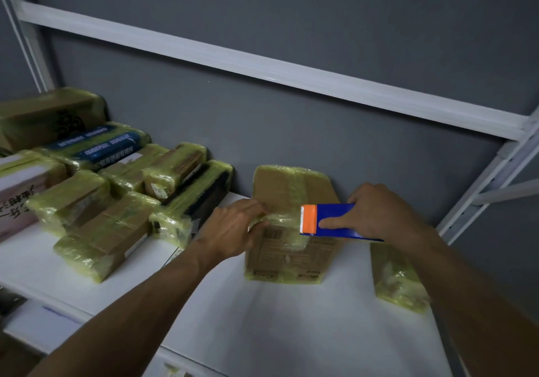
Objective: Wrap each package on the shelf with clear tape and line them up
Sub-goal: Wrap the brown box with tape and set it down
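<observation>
A flat brown cardboard package (pixel 287 257), partly covered in shiny yellowish tape, lies on the white shelf (pixel 262 318). My left hand (pixel 233 231) rests on its left edge, fingers pressing the tape band across its middle. My right hand (pixel 376 210) grips a blue tape dispenser with an orange cutter end (pixel 329 220), my thumb laid along its side. The cutter end touches the tape band on top of the package.
Several taped packages (pixel 122 190) are crowded together on the left of the shelf. Another taped package (pixel 399 280) lies under my right forearm. A grey wall stands behind, with white shelf rails and an upright (pixel 495 178) at the right.
</observation>
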{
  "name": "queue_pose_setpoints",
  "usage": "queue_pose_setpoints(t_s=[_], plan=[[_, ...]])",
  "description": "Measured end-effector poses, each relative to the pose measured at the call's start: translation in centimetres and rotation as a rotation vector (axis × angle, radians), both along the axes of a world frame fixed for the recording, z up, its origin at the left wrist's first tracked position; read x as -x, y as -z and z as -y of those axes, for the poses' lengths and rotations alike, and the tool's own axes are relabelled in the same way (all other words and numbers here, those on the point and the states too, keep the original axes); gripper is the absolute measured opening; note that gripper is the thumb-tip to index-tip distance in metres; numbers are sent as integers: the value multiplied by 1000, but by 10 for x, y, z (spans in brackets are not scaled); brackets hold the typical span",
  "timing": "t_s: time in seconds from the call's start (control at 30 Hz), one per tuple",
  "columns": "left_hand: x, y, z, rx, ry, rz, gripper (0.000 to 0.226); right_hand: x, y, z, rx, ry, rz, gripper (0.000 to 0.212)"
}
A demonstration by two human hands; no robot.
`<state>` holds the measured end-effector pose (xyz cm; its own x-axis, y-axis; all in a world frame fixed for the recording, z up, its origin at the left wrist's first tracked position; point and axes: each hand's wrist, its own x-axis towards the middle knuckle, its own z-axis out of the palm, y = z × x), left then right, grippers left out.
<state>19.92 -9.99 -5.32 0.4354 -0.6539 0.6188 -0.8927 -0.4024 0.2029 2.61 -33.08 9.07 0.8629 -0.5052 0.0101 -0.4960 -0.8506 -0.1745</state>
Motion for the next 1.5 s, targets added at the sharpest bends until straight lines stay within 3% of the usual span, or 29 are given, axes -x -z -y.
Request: queue_pose_setpoints(t_s=[0.13, 0.3, 0.43, 0.5, 1.1, 1.33, 1.5], plan=[[3, -2, -2, -116, 19, 127, 37, -6, 3, -2, -5, -8, -3, 81], [11, -28, 16, -228, 2, -15, 45, -10, 4, 0, -22, -7, -15, 84], [18, -42, 33, -300, 55, -112, 32, -11, 4, 2, -34, -2, -35, 80], [23, -40, 33, -346, 48, -113, 37, -12, 5, 1, -30, 6, -30, 78], [11, -22, 16, -205, -27, -179, 32, 13, 4, 8, -56, 18, 3, 70], [17, -17, 4, -185, 113, -252, 34, 16, 10, 2, -48, 3, -16, 76], [33, -20, 4, -281, 55, -88, 60, 12, 12, 1, -53, 14, -35, 77]])
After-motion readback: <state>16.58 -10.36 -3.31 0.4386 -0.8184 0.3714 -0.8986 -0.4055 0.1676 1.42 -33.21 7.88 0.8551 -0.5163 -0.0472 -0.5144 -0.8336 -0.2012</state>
